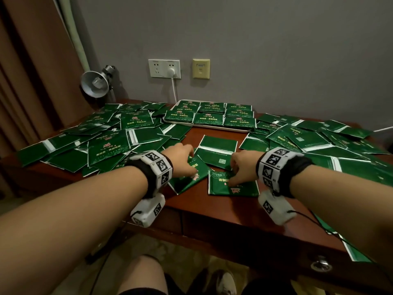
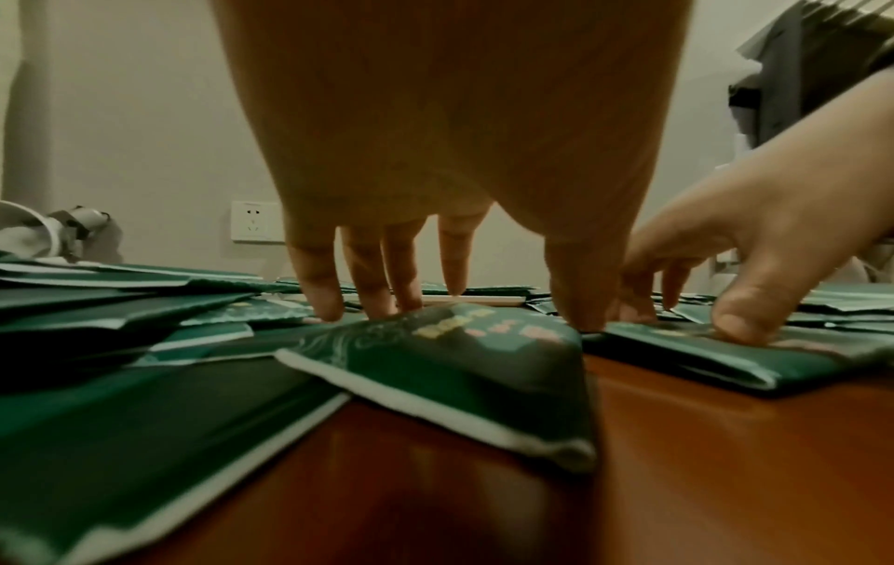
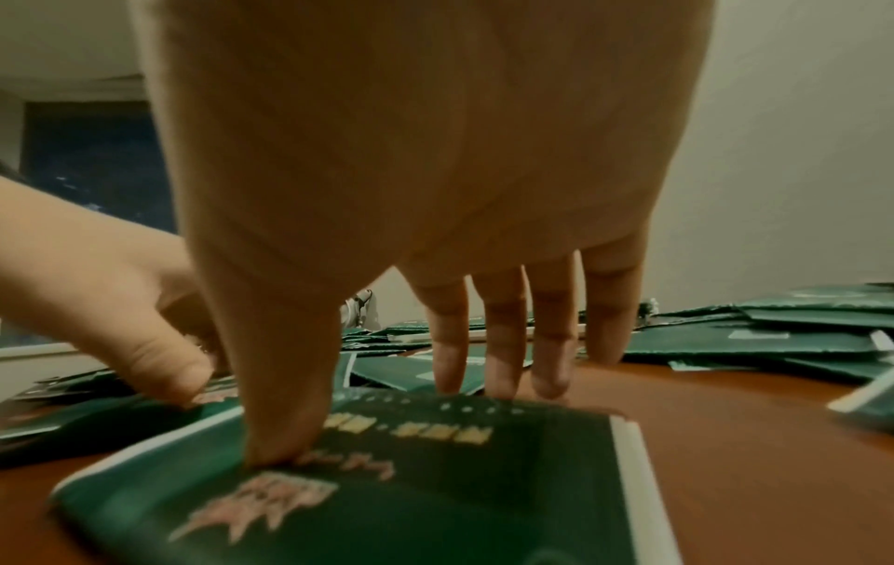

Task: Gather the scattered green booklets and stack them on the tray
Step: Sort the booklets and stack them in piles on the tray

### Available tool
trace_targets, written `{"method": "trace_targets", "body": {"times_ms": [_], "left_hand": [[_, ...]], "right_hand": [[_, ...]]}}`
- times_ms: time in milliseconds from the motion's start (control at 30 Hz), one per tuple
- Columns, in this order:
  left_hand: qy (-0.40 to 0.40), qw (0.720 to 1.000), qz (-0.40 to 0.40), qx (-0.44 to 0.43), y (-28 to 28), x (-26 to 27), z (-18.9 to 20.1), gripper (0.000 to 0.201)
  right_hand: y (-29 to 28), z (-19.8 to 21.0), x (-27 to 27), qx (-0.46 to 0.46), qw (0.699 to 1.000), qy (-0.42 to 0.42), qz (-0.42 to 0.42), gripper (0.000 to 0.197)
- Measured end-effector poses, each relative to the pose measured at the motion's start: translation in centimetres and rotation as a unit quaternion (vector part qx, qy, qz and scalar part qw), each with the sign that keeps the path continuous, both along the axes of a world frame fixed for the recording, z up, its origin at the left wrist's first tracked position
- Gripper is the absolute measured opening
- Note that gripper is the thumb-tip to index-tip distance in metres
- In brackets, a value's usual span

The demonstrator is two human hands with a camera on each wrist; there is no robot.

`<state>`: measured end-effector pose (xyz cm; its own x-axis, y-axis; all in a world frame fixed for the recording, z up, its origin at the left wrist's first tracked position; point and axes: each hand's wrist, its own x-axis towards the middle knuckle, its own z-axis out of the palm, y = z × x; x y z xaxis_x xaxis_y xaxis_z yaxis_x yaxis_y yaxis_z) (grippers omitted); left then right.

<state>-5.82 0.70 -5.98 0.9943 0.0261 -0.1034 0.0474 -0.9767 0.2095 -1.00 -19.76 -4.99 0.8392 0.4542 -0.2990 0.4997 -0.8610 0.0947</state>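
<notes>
My bench (image 1: pixel 223 209) is reddish wood, set against a grey wall (image 1: pixel 276 50), with a brown curtain (image 1: pixel 32 71) at its left end. Green booklets lie in two loose heaps, one on the left (image 1: pixel 110 143) and one on the right (image 1: pixel 308 137), with a bare strip between them. At the back of that strip the white tray (image 1: pixel 212 126) already carries booklets in neat rows (image 1: pixel 210 114). Behind it a white plug and cord (image 1: pixel 173 81) hang from a wall socket (image 1: pixel 164 68), and a clamp lamp (image 1: pixel 95 83) stands at the back left.

In the strip, one booklet (image 1: pixel 217 150) lies open, a small code square on its cover. Just in front of it lie two closed booklets with yellow and red print too blurred for me to read.

My left hand (image 1: pixel 180 158) arches over the tilted left booklet (image 1: pixel 189 177), fingers (image 2: pixel 329 290) spread along its far edge and thumb on its near right corner, so it buckles upward. My right hand (image 1: pixel 242 167) does likewise on the right booklet (image 1: pixel 234 186): thumb pressed on the cover, fingers (image 3: pixel 503 344) spread at the far edge. Both wrists wear bands with black-and-white markers (image 1: pixel 157 167).
</notes>
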Motion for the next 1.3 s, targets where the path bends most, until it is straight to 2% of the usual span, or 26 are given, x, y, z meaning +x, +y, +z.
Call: {"method": "trace_targets", "body": {"times_ms": [100, 200, 300, 433, 533, 600, 667, 700, 733, 767, 800, 833, 867, 900, 967, 1033, 1100, 1167, 1233, 1300], "left_hand": [[0.031, 0.999, -0.012, 0.038, -0.7, -0.3, -0.5, 0.081], [0.063, 0.998, 0.005, 0.016, -1.0, -0.4, -0.6, 0.087], [0.083, 0.995, 0.044, -0.023, -1.2, -0.3, -0.4, 0.074], [0.072, 0.993, 0.079, -0.058, -1.0, 0.0, 0.5, 0.041], [0.052, 0.985, 0.117, -0.118, -0.7, 0.1, 1.7, 0.023], [0.013, 0.975, 0.158, -0.155, 0.0, 0.2, 2.6, 0.018], [-0.017, 0.969, 0.176, -0.173, 0.7, 0.1, 3.5, 0.024], [-0.02, 0.97, 0.179, -0.162, 1.0, -0.1, 3.7, 0.029], [-0.015, 0.976, 0.172, -0.131, 1.2, -0.1, 3.8, 0.03], [-0.001, 0.977, 0.174, -0.121, 1.4, -0.1, 3.6, 0.029], [0.033, 0.977, 0.177, -0.116, 1.4, -0.4, 3.3, 0.027], [0.059, 0.981, 0.157, -0.093, 1.5, -0.7, 2.9, 0.023], [0.085, 0.983, 0.158, -0.049, 1.5, -0.8, 2.9, 0.019], [0.086, 0.983, 0.162, 0.0, 1.6, -0.8, 2.7, 0.017], [0.055, 0.983, 0.157, 0.078, 1.8, -0.9, 3.0, 0.024], [0.045, 0.987, 0.091, 0.129, 1.7, -0.8, 3.2, 0.023], [0.064, 0.989, -0.006, 0.134, 1.9, -0.1, 2.3, 0.061], [0.078, 0.973, -0.11, 0.185, 1.6, 0.2, 1.9, 0.099], [0.095, 0.953, -0.169, 0.233, 1.2, 0.9, 1.8, 0.112], [0.119, 0.939, -0.189, 0.262, 1.2, 1.7, 1.9, 0.11]], "right_hand": [[0.4, -0.3, -0.1, 0.004, 1.0, 0.006, 0.02, 0.062], [0.5, -0.2, -0.5, -0.014, 0.999, 0.034, 0.024, 0.054], [0.3, 0.1, -0.7, -0.021, 0.998, 0.049, 0.021, 0.041], [-0.3, 1.6, -0.6, -0.012, 0.999, 0.049, 0.007, 0.04], [-0.9, 3.1, -0.3, 0.068, 0.994, 0.066, -0.056, 0.034], [-1.0, 3.5, 0.0, 0.178, 0.972, 0.092, -0.122, 0.029], [-0.8, 3.5, 0.3, 0.28, 0.922, 0.157, -0.218, 0.027], [-0.8, 3.6, 0.3, 0.298, 0.898, 0.197, -0.258, 0.029], [-0.7, 3.5, 0.1, 0.281, 0.889, 0.234, -0.275, 0.032], [-0.7, 3.4, -0.1, 0.24, 0.897, 0.25, -0.275, 0.036], [-0.6, 3.4, -0.3, 0.18, 0.925, 0.221, -0.251, 0.038], [-0.6, 3.3, -0.3, 0.096, 0.963, 0.152, -0.201, 0.04], [-0.3, 3.3, -0.5, 0.015, 0.988, 0.068, -0.138, 0.04], [-0.1, 3.4, -0.7, -0.045, 0.996, -0.003, -0.078, 0.039], [0.5, 3.1, -0.4, -0.064, 0.997, -0.035, -0.031, 0.034], [0.9, 2.5, 0.3, -0.039, 0.999, -0.013, 0.008, 0.049], [1.3, 2.2, 0.3, -0.048, 0.997, -0.007, 0.063, 0.072], [1.8, 2.1, 0.1, -0.128, 0.982, -0.035, 0.135, 0.089], [2.2, 1.8, -0.1, -0.176, 0.97, -0.052, 0.159, 0.093], [2.5, 1.6, 0.2, -0.178, 0.969, -0.053, 0.161, 0.092]]}}
